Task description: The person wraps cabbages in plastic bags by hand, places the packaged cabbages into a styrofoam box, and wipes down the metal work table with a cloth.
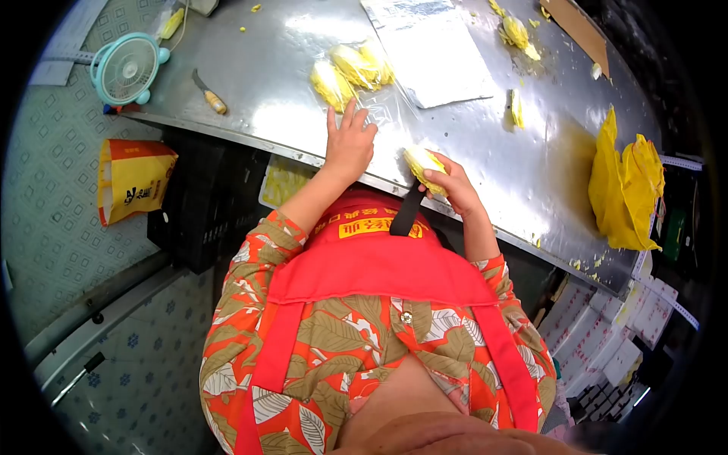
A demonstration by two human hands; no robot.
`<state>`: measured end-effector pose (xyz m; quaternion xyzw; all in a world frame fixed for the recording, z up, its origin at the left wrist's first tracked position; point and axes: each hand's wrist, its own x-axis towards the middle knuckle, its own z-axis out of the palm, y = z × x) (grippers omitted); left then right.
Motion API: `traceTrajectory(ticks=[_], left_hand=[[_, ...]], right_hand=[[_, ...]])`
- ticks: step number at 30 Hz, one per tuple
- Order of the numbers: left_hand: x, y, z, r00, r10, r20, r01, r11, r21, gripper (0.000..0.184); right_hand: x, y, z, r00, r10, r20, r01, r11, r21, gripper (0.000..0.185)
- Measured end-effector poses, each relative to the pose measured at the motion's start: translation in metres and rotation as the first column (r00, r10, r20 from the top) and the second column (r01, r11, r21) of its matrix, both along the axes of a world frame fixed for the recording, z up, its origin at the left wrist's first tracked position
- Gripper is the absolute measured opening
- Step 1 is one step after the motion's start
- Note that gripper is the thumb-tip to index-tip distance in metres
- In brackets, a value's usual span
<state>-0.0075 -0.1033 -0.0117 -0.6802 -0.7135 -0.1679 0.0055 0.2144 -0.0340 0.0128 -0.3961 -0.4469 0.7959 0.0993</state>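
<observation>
My right hand (pixel 453 186) is closed around a small yellow napa cabbage (pixel 425 167) at the table's front edge. Its fingertips are partly hidden behind the cabbage. A dark strip (pixel 408 213) runs from below that hand down over my red apron (pixel 356 262); I cannot make out what it is. My left hand (pixel 350 144) reaches over the steel table with its fingers spread. Its fingertips are at a clear plastic bag (pixel 385 106) and close to the nearest of several yellow napa cabbages (pixel 332 85) grouped there.
A curved knife with a wooden handle (pixel 215 101) lies left, near a turquoise fan (pixel 130 70). Behind the bag lies a silvery-white sheet (pixel 436 57). Cabbage scraps (pixel 517 108) dot the right side, where a crumpled yellow bag (pixel 626 186) stands at the edge.
</observation>
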Motion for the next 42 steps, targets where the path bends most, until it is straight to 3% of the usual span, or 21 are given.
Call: traceTrajectory(ticks=[5, 8, 10, 13, 15, 16, 17, 18, 19, 21, 22, 23, 25, 29, 31, 32, 35, 36, 39, 41, 42], left_hand=[[-0.005, -0.002, 0.013, 0.983, 0.055, 0.176, -0.095, 0.968, 0.232, 0.015], [-0.005, -0.004, 0.026, 0.957, 0.038, 0.289, -0.136, 0.936, 0.325, 0.013], [-0.007, -0.004, 0.028, 0.95, 0.011, 0.312, -0.133, 0.918, 0.374, 0.013], [-0.011, -0.008, 0.033, 0.944, -0.041, 0.328, -0.084, 0.93, 0.359, 0.013], [-0.011, -0.011, 0.038, 0.939, -0.035, 0.342, -0.099, 0.925, 0.366, 0.012], [-0.012, -0.012, 0.04, 0.935, -0.035, 0.353, -0.105, 0.922, 0.372, 0.012], [-0.013, -0.012, 0.043, 0.934, -0.026, 0.357, -0.117, 0.92, 0.373, 0.012], [-0.014, -0.011, 0.047, 0.928, -0.038, 0.371, -0.114, 0.919, 0.378, 0.011], [-0.015, -0.009, 0.049, 0.922, -0.051, 0.385, -0.11, 0.916, 0.385, 0.011], [-0.014, -0.007, 0.048, 0.919, -0.061, 0.39, -0.106, 0.914, 0.392, 0.01], [-0.015, -0.005, 0.049, 0.917, -0.081, 0.391, -0.089, 0.913, 0.398, 0.01], [-0.015, -0.005, 0.049, 0.915, -0.077, 0.395, -0.097, 0.91, 0.402, 0.01], [-0.015, -0.006, 0.051, 0.932, -0.099, 0.35, -0.046, 0.922, 0.386, 0.009], [-0.013, -0.004, 0.047, 0.918, -0.115, 0.38, -0.052, 0.913, 0.403, 0.009], [-0.013, -0.003, 0.048, 0.912, -0.126, 0.39, -0.055, 0.906, 0.421, 0.009], [-0.015, -0.003, 0.05, 0.911, -0.124, 0.393, -0.057, 0.907, 0.418, 0.009], [-0.019, -0.002, 0.048, 0.904, -0.113, 0.412, -0.069, 0.913, 0.403, 0.009], [-0.02, -0.002, 0.05, 0.895, -0.124, 0.429, -0.062, 0.917, 0.393, 0.009], [-0.031, -0.001, 0.056, 0.866, -0.142, 0.48, -0.029, 0.943, 0.332, 0.015], [-0.049, 0.003, 0.056, 0.782, -0.076, 0.618, -0.135, 0.948, 0.289, 0.024], [-0.064, 0.009, 0.049, 0.751, 0.006, 0.66, -0.243, 0.932, 0.268, 0.03]], right_hand=[[-0.033, -0.001, 0.006, 0.986, 0.058, 0.156, -0.083, 0.984, 0.159, 0.057], [-0.069, 0.002, -0.001, 0.968, 0.022, 0.249, -0.123, 0.909, 0.397, 0.058], [-0.09, 0.004, -0.025, 0.986, -0.145, 0.083, -0.03, 0.336, 0.941, 0.061], [-0.105, 0.003, 0.005, 0.941, -0.112, 0.32, -0.252, 0.4, 0.881, 0.064], [-0.108, 0.007, 0.004, 0.938, -0.11, 0.329, -0.29, 0.272, 0.918, 0.06], [-0.11, 0.011, 0.004, 0.985, -0.025, 0.168, -0.114, 0.633, 0.766, 0.057], [-0.111, 0.012, 0.005, 1.0, -0.013, -0.014, 0.018, 0.893, 0.45, 0.054], [-0.112, 0.015, 0.011, 0.988, -0.054, -0.143, 0.072, 0.99, 0.118, 0.05], [-0.11, 0.02, 0.003, 0.989, -0.042, -0.138, 0.059, 0.991, 0.123, 0.05], [-0.11, 0.027, -0.008, 0.993, -0.043, -0.114, 0.009, 0.96, -0.28, 0.051], [-0.113, 0.023, -0.014, 0.999, -0.021, 0.028, 0.017, 0.992, 0.121, 0.054], [-0.117, 0.019, -0.014, 0.97, -0.036, 0.241, -0.15, 0.689, 0.709, 0.057], [-0.119, 0.016, -0.006, 0.963, -0.066, 0.263, -0.222, 0.362, 0.905, 0.058], [-0.144, 0.028, -0.032, 0.999, 0.026, 0.047, -0.053, 0.381, 0.923, 0.056], [-0.159, 0.03, -0.033, 0.984, -0.047, -0.171, 0.154, 0.704, 0.693, 0.055], [-0.163, 0.029, -0.018, 0.999, -0.028, -0.022, 0.035, 0.595, 0.803, 0.054], [-0.168, 0.042, -0.033, 0.995, 0.086, -0.054, -0.001, 0.539, 0.842, 0.057], [-0.166, 0.044, -0.026, 0.992, 0.01, 0.128, -0.117, 0.466, 0.877, 0.063], [-0.165, 0.047, -0.032, 0.988, -0.094, 0.122, -0.042, 0.597, 0.801, 0.068], [-0.164, 0.044, -0.027, 0.978, -0.049, 0.204, -0.15, 0.514, 0.845, 0.067], [-0.166, 0.043, -0.025, 0.969, 0.016, 0.245, -0.234, 0.36, 0.903, 0.065]])
